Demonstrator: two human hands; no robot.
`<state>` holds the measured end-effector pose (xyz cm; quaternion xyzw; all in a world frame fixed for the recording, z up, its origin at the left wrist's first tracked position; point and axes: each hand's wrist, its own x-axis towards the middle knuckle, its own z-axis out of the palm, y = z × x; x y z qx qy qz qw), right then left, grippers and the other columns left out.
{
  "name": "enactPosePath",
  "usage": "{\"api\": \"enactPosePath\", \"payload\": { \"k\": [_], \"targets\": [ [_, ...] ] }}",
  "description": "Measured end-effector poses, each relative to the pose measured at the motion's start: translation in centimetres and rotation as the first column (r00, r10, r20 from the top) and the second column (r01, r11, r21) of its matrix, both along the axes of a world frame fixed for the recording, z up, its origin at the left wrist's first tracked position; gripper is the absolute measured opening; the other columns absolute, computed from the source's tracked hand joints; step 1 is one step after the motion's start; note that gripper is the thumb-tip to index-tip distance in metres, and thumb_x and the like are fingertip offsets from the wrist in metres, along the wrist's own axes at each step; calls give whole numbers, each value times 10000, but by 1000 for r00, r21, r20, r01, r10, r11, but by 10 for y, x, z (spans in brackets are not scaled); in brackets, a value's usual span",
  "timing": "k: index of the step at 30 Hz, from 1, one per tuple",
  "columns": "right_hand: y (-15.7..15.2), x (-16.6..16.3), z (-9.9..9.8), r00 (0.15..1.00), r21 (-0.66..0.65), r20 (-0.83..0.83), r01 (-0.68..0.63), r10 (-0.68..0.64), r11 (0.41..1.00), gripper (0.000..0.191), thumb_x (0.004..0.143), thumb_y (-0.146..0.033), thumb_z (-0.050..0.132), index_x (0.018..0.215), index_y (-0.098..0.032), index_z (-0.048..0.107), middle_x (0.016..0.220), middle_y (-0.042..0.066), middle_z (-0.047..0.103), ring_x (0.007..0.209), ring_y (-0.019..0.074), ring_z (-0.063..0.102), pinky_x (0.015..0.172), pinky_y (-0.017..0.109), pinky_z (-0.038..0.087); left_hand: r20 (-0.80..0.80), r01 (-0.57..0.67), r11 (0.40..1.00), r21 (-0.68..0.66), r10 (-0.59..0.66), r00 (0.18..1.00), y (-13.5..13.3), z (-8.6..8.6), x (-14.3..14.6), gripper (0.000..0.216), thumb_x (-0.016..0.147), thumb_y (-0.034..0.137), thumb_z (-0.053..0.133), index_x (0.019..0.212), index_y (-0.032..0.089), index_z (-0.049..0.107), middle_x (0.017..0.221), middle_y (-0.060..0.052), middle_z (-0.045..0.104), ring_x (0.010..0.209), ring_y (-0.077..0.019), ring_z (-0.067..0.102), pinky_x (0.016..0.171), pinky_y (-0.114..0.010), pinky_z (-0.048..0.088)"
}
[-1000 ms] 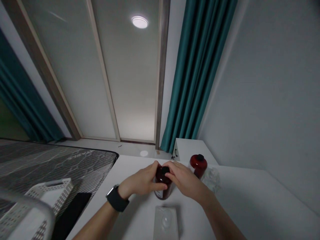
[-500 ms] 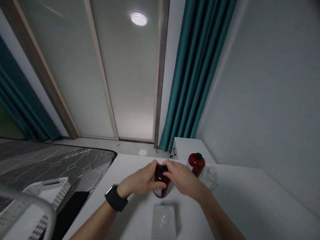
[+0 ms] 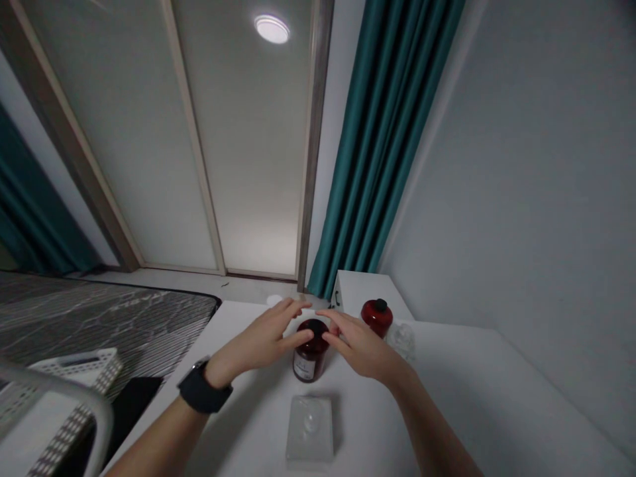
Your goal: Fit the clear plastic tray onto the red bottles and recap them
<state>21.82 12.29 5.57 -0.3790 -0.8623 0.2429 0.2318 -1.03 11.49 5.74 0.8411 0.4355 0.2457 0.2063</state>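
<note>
A dark red jar [image 3: 309, 352] with a pale label stands upright on the white table [image 3: 447, 411]. My left hand [image 3: 261, 339], with a black watch on its wrist, hovers at the jar's left with fingers stretched out over its top. My right hand [image 3: 358, 344] mirrors it on the right, fingers extended and fingertips close to the lid. Neither hand wraps the jar. A second red jar [image 3: 376, 317] with a black cap stands behind my right hand.
A clear flat plastic lid or tray [image 3: 309, 427] lies on the table in front of the jar. A clear glass object [image 3: 401, 338] sits by the second jar. A white perforated basket [image 3: 74, 368] and a dark mattress [image 3: 99, 318] are at the left; teal curtains hang behind.
Both hands were closed around the top of the dark red jar; now their fingers have opened and lifted off it. The view has shifted slightly.
</note>
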Motion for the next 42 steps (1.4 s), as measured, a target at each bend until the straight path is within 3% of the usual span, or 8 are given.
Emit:
{"api": "enactPosePath", "payload": {
  "k": [4, 7, 13, 16, 23, 30, 36, 42],
  "targets": [
    [0, 9, 9, 998, -1, 11, 62, -62, 998, 330, 969, -214, 464, 1277, -208, 583, 999, 63, 694, 911, 204, 641, 874, 350, 485, 47, 40, 997, 67, -43, 998, 4, 2, -2, 327, 1012, 396, 453, 1264, 247, 597, 1195, -92, 588, 1136, -252, 560, 1038, -404, 437],
    [7, 23, 13, 987, 85, 10, 157, -159, 984, 302, 952, -232, 473, 1215, -195, 618, 895, 49, 662, 833, 205, 619, 832, 348, 480, 49, 79, 995, 63, -82, 995, 5, -3, 3, 313, 1013, 366, 458, 1249, 247, 625, 1158, -96, 595, 1100, -250, 577, 1016, -394, 457],
    [34, 72, 5, 852, 254, -19, 511, -524, 821, 333, 921, -274, 431, 1167, -156, 621, 872, 80, 623, 843, 254, 598, 826, 390, 449, 44, 98, 994, 57, -101, 994, 6, -9, 6, 264, 1009, 361, 487, 1220, 256, 607, 1166, -76, 581, 1093, -239, 573, 997, -399, 461],
    [43, 85, -6, 824, 233, 3, 551, -567, 801, 311, 931, -316, 444, 1144, -161, 609, 872, 79, 629, 839, 250, 602, 803, 376, 440, 61, 93, 994, 59, -97, 993, 7, -10, 7, 231, 1007, 337, 487, 1190, 248, 595, 1170, -71, 580, 1098, -236, 570, 994, -391, 459],
    [49, 79, -18, 858, 191, 20, 501, -513, 844, 151, 923, -307, 525, 913, -181, 607, 871, 53, 630, 820, 212, 590, 761, 323, 432, 32, 76, 995, 71, -78, 996, 6, -14, 11, 203, 1004, 331, 471, 1130, 221, 587, 1159, -80, 575, 1083, -244, 570, 970, -385, 464],
    [37, 60, -4, 952, 168, 19, 300, -307, 939, 104, 940, -189, 533, 983, -195, 628, 975, 53, 607, 904, 198, 580, 844, 321, 451, 70, -49, 975, 215, 35, 997, 13, -18, 10, 225, 1007, 334, 441, 1118, 197, 581, 1106, -97, 579, 1039, -264, 574, 926, -415, 479],
    [24, 26, -3, 994, 161, 18, 104, -108, 982, 119, 968, -169, 509, 1018, -201, 612, 1000, 56, 578, 978, 216, 578, 912, 359, 452, 62, -147, 950, 277, 135, 989, 15, -18, 3, 209, 1005, 333, 459, 1111, 194, 573, 1054, -81, 565, 1027, -267, 568, 921, -431, 479],
    [25, 6, -17, 995, 143, -18, 104, -102, 984, 130, 975, -187, 521, 1069, -215, 606, 1015, 42, 563, 975, 207, 602, 898, 350, 461, 34, -178, 959, 220, 175, 984, 18, -23, 1, 197, 996, 315, 467, 1114, 190, 564, 1071, -89, 551, 1048, -284, 562, 896, -439, 494]
  ]
}}
